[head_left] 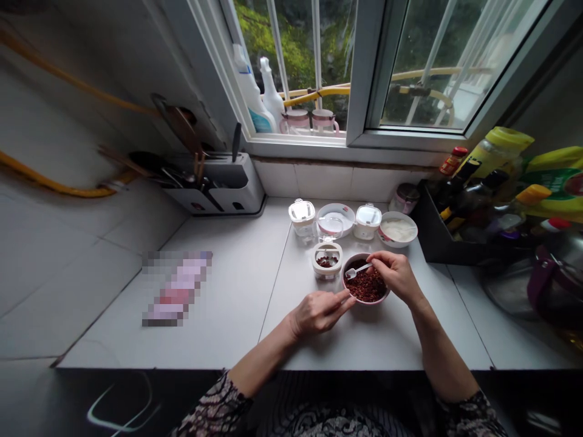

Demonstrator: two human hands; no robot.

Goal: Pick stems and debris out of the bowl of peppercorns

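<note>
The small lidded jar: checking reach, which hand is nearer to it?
Left: the left hand is just in front of the jar, apart from it; the right hand is farther, to its right, across the bowl.

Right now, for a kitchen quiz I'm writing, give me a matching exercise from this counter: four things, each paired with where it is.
Things:
1 white plastic spoon
2 right hand
3 spray bottle
4 left hand

Places:
A on the windowsill
B beside the bowl of red flakes
C pinching the spoon
D in that bowl

Pairs: 1D, 2C, 3A, 4B
</note>
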